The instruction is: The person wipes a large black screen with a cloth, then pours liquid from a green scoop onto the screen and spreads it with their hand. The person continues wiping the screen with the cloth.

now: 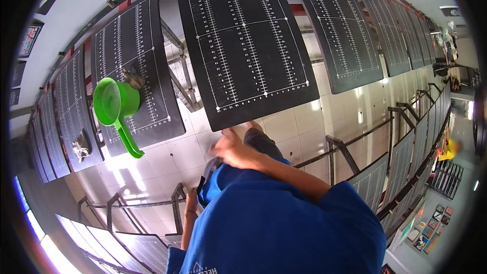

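Note:
My right hand (232,148) is in front of my body, by the near edge of a black board (243,66) marked with white ruler-like scales. Motion blurs its fingers, and I see nothing held in it. My left hand (191,199) hangs low at my left side by a dark strap or pocket edge, its fingers mostly hidden. To the left, a green plastic dipper (114,102) with a long handle stands on another marked board (161,102). A crumpled grey-brown cloth (133,77) lies right behind the dipper.
More marked boards (341,35) on metal frames line the wall on both sides. A whitish crumpled cloth (80,147) lies on a board farther left. Metal rails (345,157) stand on the tiled floor (281,124) behind me. A person in yellow (449,148) is far right.

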A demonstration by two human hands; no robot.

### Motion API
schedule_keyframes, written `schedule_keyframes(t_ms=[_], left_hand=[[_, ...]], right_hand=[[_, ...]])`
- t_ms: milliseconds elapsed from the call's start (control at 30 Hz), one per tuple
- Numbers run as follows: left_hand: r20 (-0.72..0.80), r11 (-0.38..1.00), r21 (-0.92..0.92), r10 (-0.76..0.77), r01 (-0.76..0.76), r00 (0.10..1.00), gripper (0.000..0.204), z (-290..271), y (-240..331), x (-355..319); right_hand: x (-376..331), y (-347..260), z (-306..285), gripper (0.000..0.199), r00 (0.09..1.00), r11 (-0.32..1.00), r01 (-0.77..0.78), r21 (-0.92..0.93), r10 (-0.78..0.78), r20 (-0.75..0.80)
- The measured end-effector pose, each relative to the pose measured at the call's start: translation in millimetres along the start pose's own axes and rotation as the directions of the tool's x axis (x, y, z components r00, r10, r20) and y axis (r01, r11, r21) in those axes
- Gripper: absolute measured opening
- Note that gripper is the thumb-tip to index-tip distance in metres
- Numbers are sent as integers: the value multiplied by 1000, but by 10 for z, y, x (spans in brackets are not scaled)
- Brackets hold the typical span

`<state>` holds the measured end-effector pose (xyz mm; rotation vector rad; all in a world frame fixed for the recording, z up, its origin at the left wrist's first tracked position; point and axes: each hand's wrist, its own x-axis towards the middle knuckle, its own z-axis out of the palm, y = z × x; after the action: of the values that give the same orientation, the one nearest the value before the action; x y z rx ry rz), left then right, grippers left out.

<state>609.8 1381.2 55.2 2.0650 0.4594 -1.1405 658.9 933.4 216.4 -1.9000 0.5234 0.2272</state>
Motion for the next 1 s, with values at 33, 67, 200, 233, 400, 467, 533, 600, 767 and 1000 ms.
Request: schedule_keyframes(t_ms=[33, 67, 200, 233, 400, 467, 533, 600, 767, 1000], left_hand=[[-1, 999, 48, 21, -20, 1000, 39, -5, 106, 15], [55, 981, 185, 49, -59, 997, 39, -59, 419, 33], [-23, 955, -278, -114, 104, 993, 37, -220, 638, 82], [-29, 951, -299, -95, 82, 995, 36, -216, 607, 87], [57, 964, 84, 247, -251, 967, 33, -276, -169, 202], [97, 955, 194, 210, -226, 973, 37, -245, -222, 306], [116, 986, 162, 16, -35, 993, 38, -99, 277, 282], [46, 977, -184, -105, 111, 993, 40, -61, 493, 232], [-45, 971, -217, -110, 98, 993, 38, 117, 652, 55], [25, 996, -72, 60, -58, 998, 41, 626, 628, 125]], right_hand=[[-22, -796, -380, 29, 946, 938, -312, 154, 291, 146], [-13, -246, -169, 29, 987, 979, 148, -139, -138, 78], [291, 701, -1116, 17, 852, 997, 13, -71, -49, -522], [345, 833, -1543, 14, 707, 982, -65, 178, 171, -686], [713, 420, -325, 28, 621, 903, -290, -317, -74, -781], [437, 121, 584, 31, 926, 889, 247, -386, -335, -177], [279, 212, 727, 36, 822, 814, 537, -221, -447, 352], [366, 324, 233, 40, 852, 869, 486, -95, -447, 273], [1070, 1108, -2345, 21, 626, 942, -215, -256, -68, -777], [903, 313, 94, 19, 927, 883, 360, -302, -374, 11]])
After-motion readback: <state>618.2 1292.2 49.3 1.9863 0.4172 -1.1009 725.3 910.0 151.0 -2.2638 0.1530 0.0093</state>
